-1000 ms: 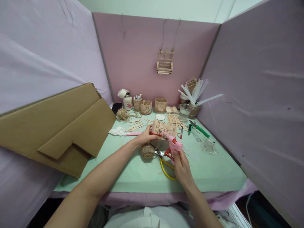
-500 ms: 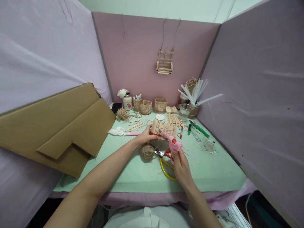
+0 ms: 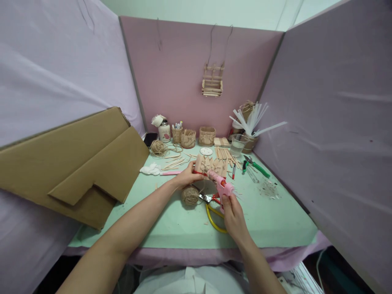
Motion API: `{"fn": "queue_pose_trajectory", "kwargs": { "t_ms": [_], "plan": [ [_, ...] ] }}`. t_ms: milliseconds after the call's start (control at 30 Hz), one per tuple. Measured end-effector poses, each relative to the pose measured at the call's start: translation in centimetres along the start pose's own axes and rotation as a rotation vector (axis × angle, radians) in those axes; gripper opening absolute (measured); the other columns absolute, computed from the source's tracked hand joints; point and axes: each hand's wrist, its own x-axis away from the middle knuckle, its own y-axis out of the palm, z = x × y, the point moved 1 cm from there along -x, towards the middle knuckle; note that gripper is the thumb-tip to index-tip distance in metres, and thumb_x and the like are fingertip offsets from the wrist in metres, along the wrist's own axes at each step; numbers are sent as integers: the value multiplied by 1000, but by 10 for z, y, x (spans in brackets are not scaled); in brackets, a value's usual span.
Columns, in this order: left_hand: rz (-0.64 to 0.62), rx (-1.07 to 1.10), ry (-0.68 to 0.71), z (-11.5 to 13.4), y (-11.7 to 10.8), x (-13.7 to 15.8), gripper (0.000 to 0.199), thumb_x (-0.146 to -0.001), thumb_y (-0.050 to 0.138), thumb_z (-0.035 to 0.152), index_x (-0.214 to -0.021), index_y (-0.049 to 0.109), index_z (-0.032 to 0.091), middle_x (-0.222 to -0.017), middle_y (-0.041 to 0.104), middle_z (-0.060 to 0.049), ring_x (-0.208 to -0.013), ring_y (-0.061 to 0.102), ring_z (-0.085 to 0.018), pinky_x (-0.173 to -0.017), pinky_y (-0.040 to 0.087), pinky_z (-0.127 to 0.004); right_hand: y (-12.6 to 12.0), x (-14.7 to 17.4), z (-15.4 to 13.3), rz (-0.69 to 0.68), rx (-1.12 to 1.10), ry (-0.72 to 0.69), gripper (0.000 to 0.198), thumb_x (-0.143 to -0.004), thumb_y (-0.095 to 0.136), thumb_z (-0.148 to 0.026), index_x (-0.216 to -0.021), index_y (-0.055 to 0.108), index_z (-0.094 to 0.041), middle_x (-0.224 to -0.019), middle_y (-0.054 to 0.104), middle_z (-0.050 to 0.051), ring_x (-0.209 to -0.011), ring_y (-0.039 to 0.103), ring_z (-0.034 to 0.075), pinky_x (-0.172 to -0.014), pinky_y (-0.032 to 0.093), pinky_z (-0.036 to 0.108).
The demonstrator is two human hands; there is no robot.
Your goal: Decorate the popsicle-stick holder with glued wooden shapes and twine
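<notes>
My left hand (image 3: 189, 175) grips the left end of a wooden-stick basket (image 3: 219, 166) that has small wooden bows on its side and a red band along its lower edge. In my right hand (image 3: 234, 210) is a pink glue gun (image 3: 224, 188), its nozzle against or very close to the basket's lower front. Below the basket lie a ball of twine (image 3: 190, 195) and scissors (image 3: 211, 198) with red and yellow handles. Twine runs up from the ball towards the basket. My right fingers wrap the glue gun's handle.
Green-handled pliers (image 3: 260, 168), a red marker (image 3: 233, 171) and a clear cup of water (image 3: 237, 145) are to the right. Wooden sticks (image 3: 225, 155) lie behind the basket. Large cardboard (image 3: 92, 163) leans at the left. Glue sticks (image 3: 252, 120) stand in a pot at the back right.
The glue gun's nozzle has shifted very slightly left along the basket's lower front. My left hand and the basket stay almost still.
</notes>
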Motion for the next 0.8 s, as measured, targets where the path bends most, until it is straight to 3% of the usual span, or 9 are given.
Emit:
{"fn": "queue_pose_trajectory", "kwargs": {
  "t_ms": [333, 800],
  "plan": [
    [-2, 15, -3, -3, -1, -3, 77, -59, 75, 16, -126, 36, 20, -106, 63, -8, -87, 62, -17, -76, 46, -30, -1, 1, -2, -13, -11, 5, 40, -92, 37, -51, -94, 63, -21, -82, 65, 6, -80, 59, 22, -70, 48, 33],
    [7, -1, 9, -5, -4, -4, 82, -59, 77, 16, -128, 34, 21, -110, 63, -9, -95, 62, -20, -84, 47, -34, -3, 2, -4, -17, 32, -5, 40, -91, 38, -53, -88, 62, -21, -67, 58, 2, -71, 55, 21, -66, 46, 32]
  ]
}}
